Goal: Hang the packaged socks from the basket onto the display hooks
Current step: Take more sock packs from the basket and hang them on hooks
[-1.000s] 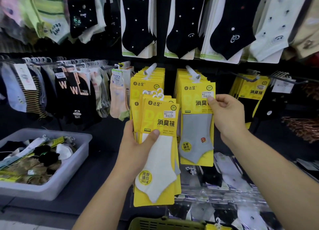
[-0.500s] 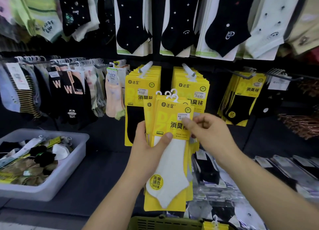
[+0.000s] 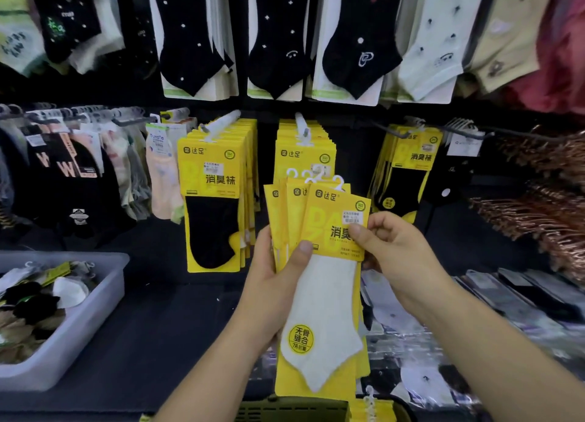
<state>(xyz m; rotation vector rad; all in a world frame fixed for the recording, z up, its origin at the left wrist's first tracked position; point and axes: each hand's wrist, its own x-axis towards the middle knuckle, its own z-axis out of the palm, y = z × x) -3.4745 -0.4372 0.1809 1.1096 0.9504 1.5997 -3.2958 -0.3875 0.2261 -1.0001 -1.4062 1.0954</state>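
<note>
My left hand [image 3: 275, 282] grips a fanned stack of yellow sock packs [image 3: 319, 295], the front one showing a white sock and small white hangers on top. My right hand [image 3: 392, 257] pinches the right edge of the front pack's yellow card. Behind them two display hooks carry matching yellow packs: the left hook [image 3: 221, 125] with black socks [image 3: 215, 206], the middle hook [image 3: 302, 127] with its packs [image 3: 304, 155] partly hidden by the stack. The olive basket [image 3: 291, 410] shows at the bottom edge with more yellow packs.
A grey tub of loose socks [image 3: 79, 320] sits at the left on the dark shelf. More yellow packs [image 3: 408, 171] hang at the right. Black and pale socks hang above. Copper-coloured items [image 3: 544, 200] stick out at far right. Flat packaged socks [image 3: 522, 298] lie below right.
My right hand left the pack hanging on the middle hook and came down to pinch the front pack of the stack in my left hand. The stack shifted right.
</note>
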